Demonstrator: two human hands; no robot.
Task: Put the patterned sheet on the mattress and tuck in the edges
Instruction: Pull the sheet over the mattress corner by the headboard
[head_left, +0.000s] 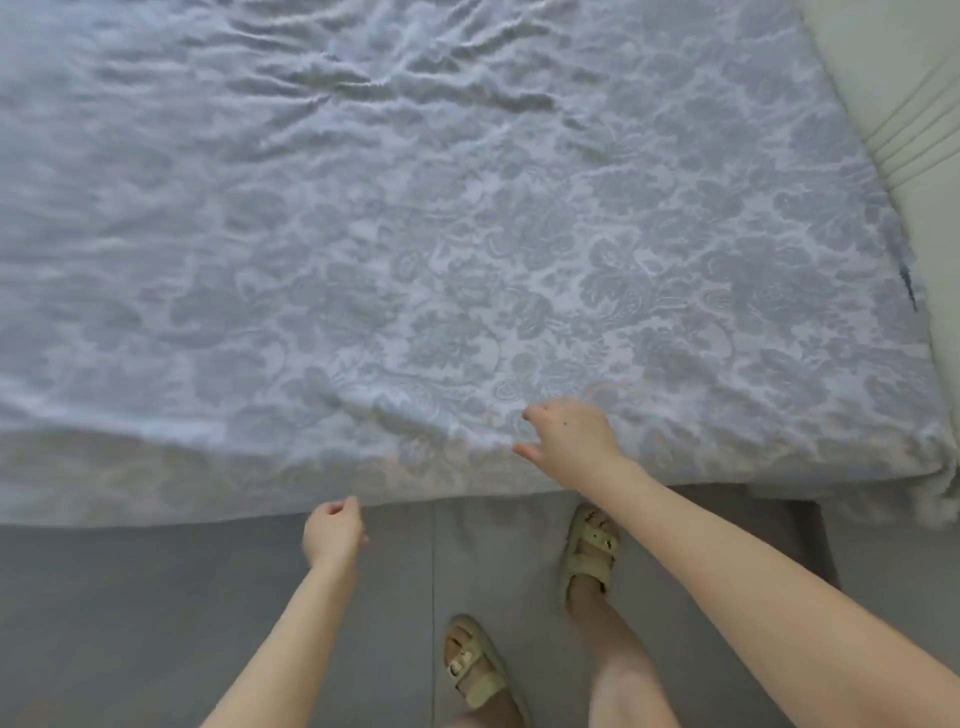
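The patterned sheet (467, 249), pale blue-grey with a floral print, lies spread over the mattress, which it hides completely. It is wrinkled towards the far side and hangs over the near edge. My left hand (335, 532) is at the sheet's hanging hem, fingers curled, thumb and fingertips pinching the hem. My right hand (569, 441) rests on the sheet at the mattress's near edge, its fingers loosely spread and pointing left. The sheet's near right corner (935, 467) bunches over the mattress corner.
A white padded panel (909, 104) runs along the bed's right side. Grey tiled floor (156, 623) lies in front of the bed. My two feet in pale sandals (589, 551) stand on it close to the bed.
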